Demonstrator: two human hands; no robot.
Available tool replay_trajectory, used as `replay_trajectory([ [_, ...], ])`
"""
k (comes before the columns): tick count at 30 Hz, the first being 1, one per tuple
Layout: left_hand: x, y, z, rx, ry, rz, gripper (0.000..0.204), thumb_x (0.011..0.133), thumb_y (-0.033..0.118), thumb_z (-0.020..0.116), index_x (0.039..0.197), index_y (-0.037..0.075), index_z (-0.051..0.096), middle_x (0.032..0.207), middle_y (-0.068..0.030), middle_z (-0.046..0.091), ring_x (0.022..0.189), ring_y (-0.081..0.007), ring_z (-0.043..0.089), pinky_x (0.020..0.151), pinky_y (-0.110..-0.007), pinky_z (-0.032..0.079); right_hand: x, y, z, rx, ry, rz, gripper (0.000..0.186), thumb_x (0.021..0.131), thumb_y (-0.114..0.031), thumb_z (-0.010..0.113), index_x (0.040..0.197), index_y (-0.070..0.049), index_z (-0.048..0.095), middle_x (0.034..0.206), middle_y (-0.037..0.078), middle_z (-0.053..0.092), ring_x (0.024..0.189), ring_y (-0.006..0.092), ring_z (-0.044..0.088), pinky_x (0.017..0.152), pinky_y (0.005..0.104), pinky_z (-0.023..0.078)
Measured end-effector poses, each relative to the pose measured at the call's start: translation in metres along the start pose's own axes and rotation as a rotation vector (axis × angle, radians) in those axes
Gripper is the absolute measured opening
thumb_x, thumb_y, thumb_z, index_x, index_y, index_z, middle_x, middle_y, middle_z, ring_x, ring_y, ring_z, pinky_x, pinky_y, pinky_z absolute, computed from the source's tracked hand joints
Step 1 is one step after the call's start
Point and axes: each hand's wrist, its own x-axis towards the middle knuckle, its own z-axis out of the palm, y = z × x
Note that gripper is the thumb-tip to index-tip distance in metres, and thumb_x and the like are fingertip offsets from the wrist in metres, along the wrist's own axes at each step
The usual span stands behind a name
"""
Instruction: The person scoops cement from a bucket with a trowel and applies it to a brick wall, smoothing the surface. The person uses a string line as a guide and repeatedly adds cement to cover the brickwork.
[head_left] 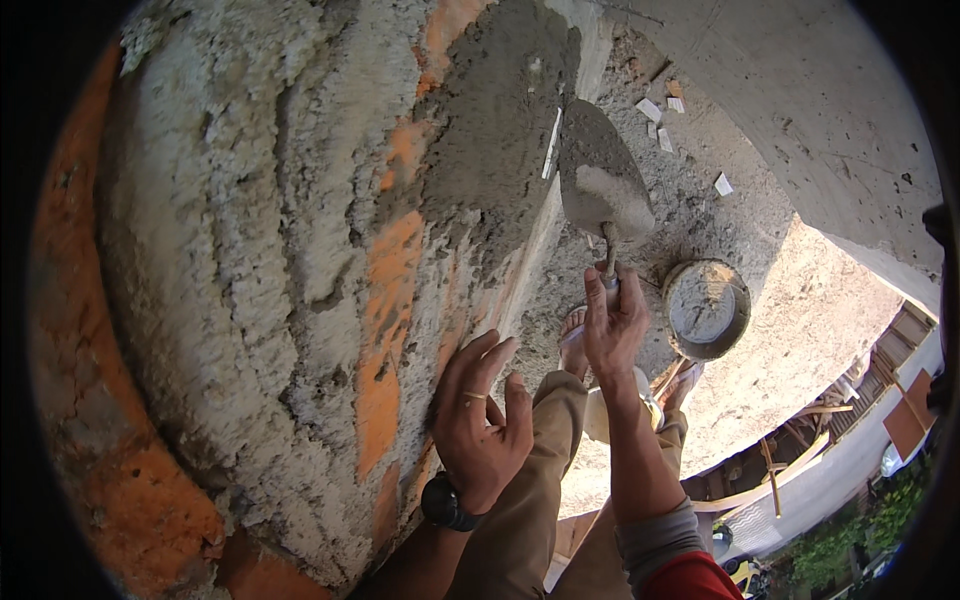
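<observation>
My right hand [613, 325] is closed round the handle of a trowel [590, 165], whose broad blade carries grey smears of mortar. The blade points away from me, close beside a dark patch of wet mortar [490, 130] on the wall. Nothing is in my left hand [483, 420]; its fingers are apart and partly curled, next to the rough wall [230, 250]. Orange brick [390, 330] shows through the wall's old mortar. A thin white strip [552, 145] stands between the wet patch and the trowel blade.
A round bucket [738, 325] with grey residue stands on the ground right of my right hand. Small white pieces [650, 110] lie scattered farther off. A concrete surface [830, 90] rises at the right. Timber pieces [790, 450] lie at the lower right.
</observation>
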Motion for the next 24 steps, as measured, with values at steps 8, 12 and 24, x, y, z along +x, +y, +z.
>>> replay_trajectory([
  [8,0.0,-0.008,0.002,0.025,0.034,0.107,0.031,0.093,0.003,0.066,0.124,0.005,0.07,0.12,-0.0156,0.07,0.097,-0.0278,0.07,0.052,-0.029,0.052,0.006,-0.012,-0.007,0.078,0.03,0.06,0.023,0.101,-0.024,0.071,0.102,-0.001,0.068,0.056,0.001,0.047,0.055,0.0071,0.042,0.053,0.0286,0.038],
  [12,0.001,-0.011,0.004,0.049,0.049,0.176,0.031,0.095,0.005,0.067,0.125,0.0,0.068,0.124,-0.0178,0.068,0.066,-0.014,0.06,0.049,-0.028,0.043,0.012,-0.004,-0.017,-0.024,-0.024,0.051,0.028,0.101,-0.029,0.071,0.095,-0.002,0.067,0.054,0.003,0.043,0.053,0.0099,0.04,0.051,0.0312,0.036],
  [24,-0.002,-0.005,0.002,0.075,0.041,0.139,0.027,0.095,0.004,0.064,0.122,0.004,0.071,0.124,-0.0146,0.067,0.093,-0.0233,0.068,0.051,-0.027,0.049,0.036,0.0,-0.015,-0.057,-0.021,0.057,0.038,0.1,-0.04,0.069,0.093,-0.003,0.068,0.055,0.007,0.043,0.053,0.0145,0.039,0.052,0.0344,0.039],
])
